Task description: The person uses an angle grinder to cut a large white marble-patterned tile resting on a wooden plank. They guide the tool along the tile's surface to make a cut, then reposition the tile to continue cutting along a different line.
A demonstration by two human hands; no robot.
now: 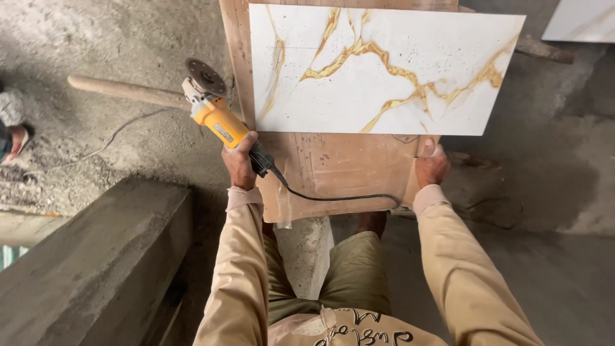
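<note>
My left hand (240, 160) is shut around the handle of a yellow angle grinder (216, 112). Its cutting disc (205, 77) points away from me, just left of the board's edge. The black cord (333, 197) runs from the grinder across the board toward my right side. A white tile with gold veins (384, 70) lies flat on a brown wooden board (333, 163). My right hand (431, 164) grips the near right edge of that board, thumb up near the tile's lower right corner.
A long wooden handle (128, 91) lies on the dusty concrete floor to the left. A concrete ledge (96, 256) runs along the lower left. Another pale tile (583, 19) shows at the top right. A person's foot (13, 138) is at the far left edge.
</note>
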